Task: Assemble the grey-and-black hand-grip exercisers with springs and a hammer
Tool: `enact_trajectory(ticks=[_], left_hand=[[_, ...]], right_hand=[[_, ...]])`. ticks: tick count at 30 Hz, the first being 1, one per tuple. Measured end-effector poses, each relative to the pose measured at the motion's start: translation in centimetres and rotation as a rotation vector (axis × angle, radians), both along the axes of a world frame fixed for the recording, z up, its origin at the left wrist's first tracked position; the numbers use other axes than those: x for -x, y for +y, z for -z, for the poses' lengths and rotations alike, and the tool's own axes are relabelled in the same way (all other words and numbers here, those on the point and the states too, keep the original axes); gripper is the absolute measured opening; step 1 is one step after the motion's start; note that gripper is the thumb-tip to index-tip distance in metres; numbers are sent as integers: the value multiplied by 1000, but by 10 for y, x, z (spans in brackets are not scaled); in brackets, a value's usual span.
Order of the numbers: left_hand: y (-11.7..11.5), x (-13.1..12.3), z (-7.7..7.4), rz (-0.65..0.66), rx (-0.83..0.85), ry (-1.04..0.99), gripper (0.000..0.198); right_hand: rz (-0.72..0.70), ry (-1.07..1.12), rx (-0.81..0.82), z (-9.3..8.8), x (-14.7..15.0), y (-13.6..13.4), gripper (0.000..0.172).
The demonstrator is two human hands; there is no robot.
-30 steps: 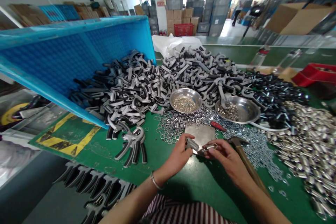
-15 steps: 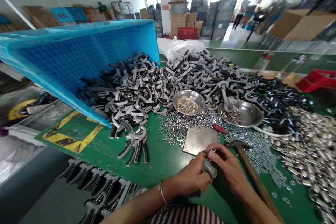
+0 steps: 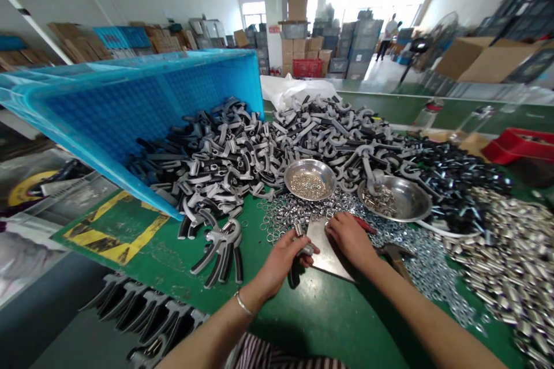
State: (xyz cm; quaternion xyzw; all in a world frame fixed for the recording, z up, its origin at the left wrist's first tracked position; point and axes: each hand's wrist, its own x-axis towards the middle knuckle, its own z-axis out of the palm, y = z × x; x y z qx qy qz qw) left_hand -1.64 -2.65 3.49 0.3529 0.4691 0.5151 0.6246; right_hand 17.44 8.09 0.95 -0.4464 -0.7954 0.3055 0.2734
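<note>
My left hand (image 3: 283, 259) is closed around a grey and black hand grip exerciser (image 3: 306, 249), with a coil spring (image 3: 298, 229) sticking up above the thumb. Just to the right, my right hand (image 3: 350, 239) reaches down over the upper part of a flat metal plate (image 3: 322, 253). Its fingers are curled together at the edge of the loose metal rings (image 3: 277, 225), and whatever is between the fingertips is hidden. A red-handled tool (image 3: 365, 225) lies right beside that hand. The hammer (image 3: 396, 256) is partly covered by my right forearm.
A tipped blue crate (image 3: 142, 98) spills grey and black handles (image 3: 234, 150) over the green table. Steel bowls of small parts (image 3: 310, 179) (image 3: 411, 199) stand behind the plate. Finished-looking grips (image 3: 223, 248) lie at left; metal cylinders (image 3: 511, 259) are heaped at right.
My hands have separated. The left has moved left with the grip exerciser, its spring now showing; the right has gone forward to the plate's upper edge. The view has tilted up slightly.
</note>
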Motion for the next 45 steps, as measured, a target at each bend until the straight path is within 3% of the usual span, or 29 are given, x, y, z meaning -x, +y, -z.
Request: enact_trajectory(ticks=[3,5,9,11,17,19,21,25,28,30,32,34,36,38,41,43,45], left_hand=[[7,3,-2,-136,-66,299,29],[8,-3,-2,-210,-109,429,29],[10,-21,-4,-148,-267,523,26],[11,-27,-5,-108,-331,583,26],[7,-32,-3,-85,-301,653,27],[6,-33,-2,-102,-272,652,26],[4,-36,-3,-125,-232,631,25],[-1,-41,-13,-139,-222,564,27],[-5,-41,-21,-118,-239,500,29],[-4,-40,-22,-127,-218,493,29],[1,-39,-19,-148,-199,508,29],[8,-37,-15,-157,-190,510,32],[15,-34,-11,-158,-169,492,36],[20,-32,-11,-172,-134,461,41],[26,-34,-14,-214,-83,421,45],[27,-43,-16,-185,-66,396,47],[26,-56,-16,-100,-64,382,51]], right_hand=[[-2,23,31,-5,0,-12,15],[12,112,148,-12,1,-31,20],[96,699,751,-23,10,-69,29],[119,910,936,-25,15,-79,31],[82,914,1080,-23,12,-81,29],[52,848,1016,-24,9,-82,29],[53,718,836,-26,6,-84,27],[91,374,225,-29,-1,-89,14],[9,208,-152,-30,-2,-92,21],[-26,98,-270,-28,-2,-93,31],[-67,-24,-274,-24,-7,-93,40],[-100,-150,-201,-17,-26,-87,44],[-16,-286,-120,-10,-65,-75,44],[270,-409,-86,-7,-122,-55,33],[638,-515,-56,-15,-217,-14,33],[826,-587,-10,-23,-267,14,33],[950,-638,60,-30,-298,37,33]])
